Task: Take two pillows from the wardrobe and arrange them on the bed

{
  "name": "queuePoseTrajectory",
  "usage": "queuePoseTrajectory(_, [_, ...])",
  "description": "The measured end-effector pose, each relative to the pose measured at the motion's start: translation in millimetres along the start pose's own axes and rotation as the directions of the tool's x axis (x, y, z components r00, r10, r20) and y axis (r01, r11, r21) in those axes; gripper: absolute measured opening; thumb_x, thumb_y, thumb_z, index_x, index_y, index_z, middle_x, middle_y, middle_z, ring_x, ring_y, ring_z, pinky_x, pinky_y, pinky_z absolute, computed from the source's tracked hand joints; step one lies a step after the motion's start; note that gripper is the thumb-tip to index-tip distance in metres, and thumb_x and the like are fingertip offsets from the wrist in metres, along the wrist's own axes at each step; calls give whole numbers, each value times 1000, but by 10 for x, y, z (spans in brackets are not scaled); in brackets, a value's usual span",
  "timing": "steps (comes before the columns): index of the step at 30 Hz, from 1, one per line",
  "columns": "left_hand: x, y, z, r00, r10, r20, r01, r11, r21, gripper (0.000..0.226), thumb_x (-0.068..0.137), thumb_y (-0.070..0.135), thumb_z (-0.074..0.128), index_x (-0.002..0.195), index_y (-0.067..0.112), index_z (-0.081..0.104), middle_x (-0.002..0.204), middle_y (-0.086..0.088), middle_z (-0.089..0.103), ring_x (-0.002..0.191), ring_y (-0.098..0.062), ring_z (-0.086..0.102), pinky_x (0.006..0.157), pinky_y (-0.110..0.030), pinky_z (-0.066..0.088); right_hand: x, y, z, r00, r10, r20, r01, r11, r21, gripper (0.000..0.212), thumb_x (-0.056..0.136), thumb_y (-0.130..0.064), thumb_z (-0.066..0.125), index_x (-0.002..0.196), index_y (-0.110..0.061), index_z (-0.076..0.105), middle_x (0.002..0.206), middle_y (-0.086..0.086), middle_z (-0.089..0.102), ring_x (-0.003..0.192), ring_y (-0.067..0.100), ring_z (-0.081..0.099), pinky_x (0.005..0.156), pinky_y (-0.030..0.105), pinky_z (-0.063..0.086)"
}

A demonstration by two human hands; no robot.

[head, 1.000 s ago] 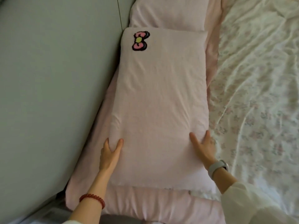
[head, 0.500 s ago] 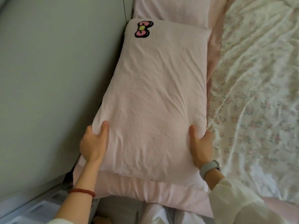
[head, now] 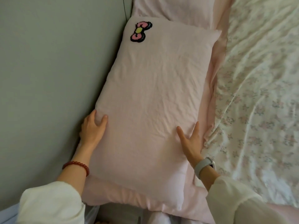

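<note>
Head view, looking down along the left edge of the bed (head: 262, 94).

Pink pillow (head: 148, 102) lies flat, long axis running near to far, close against the grey wall (head: 53, 70) on the left. Its far left corner carries a pink bow patch (head: 141, 31) with a yellow centre and black outline. The pillowcase is creased across its middle. A second pink pillow (head: 174, 8) lies beyond it at the far end; the near pillow's far edge overlaps it. Under both runs a pink sheet (head: 215, 75), showing as a strip along the right side and at the near end.

Left hand (head: 93, 128): at the pillow's left edge, near end. Thumb on top of the fabric, the other fingers curled round the side toward the wall. The grip is closed on the pink pillow's edge. A red bead bracelet (head: 76, 165) sits on the wrist, a white sleeve (head: 51, 202) below it.

Right hand (head: 189, 143): flat on the pillow's top surface near its right edge, fingers spread and pointing far. Nothing is enclosed; the grip is open, the palm pressing down. A pale watch band (head: 203, 165) is on the wrist.

To the right, a rumpled floral quilt (head: 258, 118) covers the rest of the bed, touching the pink sheet's edge.
</note>
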State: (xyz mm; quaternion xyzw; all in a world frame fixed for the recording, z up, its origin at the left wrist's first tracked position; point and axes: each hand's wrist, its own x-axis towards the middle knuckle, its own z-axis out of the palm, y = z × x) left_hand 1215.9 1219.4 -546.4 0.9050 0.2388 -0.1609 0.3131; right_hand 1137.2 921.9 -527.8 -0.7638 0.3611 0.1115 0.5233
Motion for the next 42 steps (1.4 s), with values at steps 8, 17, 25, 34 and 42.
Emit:
queuePoseTrajectory(8, [29,147,-51,997,-56,53,57,998,-18,78,66,72,38,129,26,34,126,-12,53,112,-35,49,101,-52,32,37,-125,83,988,-101,-114,109,992,67,65,83,-33,57,138,-23,24,122,-11,50,109,12,50,87,17,37])
queuePoseTrajectory(17, [-427,-198,228,963,-265,45,259,960,110,63,87,58,35,141,27,23,146,-16,32,130,-39,29,106,-55,19,-45,265,-182,990,123,-75,-136,967,-214,56,88,-38,46,134,-12,29,143,20,36,127,37,36,107,50,30])
queuePoseTrajectory(25, [-97,755,476,954,300,-14,-289,927,238,68,85,65,30,142,40,2,157,-4,0,142,-31,-4,108,-62,-3,395,-495,130,902,-426,65,367,680,-634,63,88,-49,41,140,-39,7,155,12,3,141,35,0,108,65,2])
queuePoseTrajectory(34, [499,493,697,984,148,103,-168,957,235,69,77,78,12,134,51,-16,156,5,-13,142,-29,-9,110,-63,-1,1116,-163,-52,976,-213,33,190,775,-603,58,85,-64,23,133,-53,-7,155,-8,-13,142,24,-11,110,64,0])
queuePoseTrajectory(42, [245,786,587,985,164,-57,-150,969,197,60,91,58,20,143,35,-1,157,-7,0,142,-32,-3,111,-62,-2,921,-606,-255,984,-170,-60,137,921,-364,54,92,-28,41,140,-17,18,152,20,11,139,34,12,114,51,16])
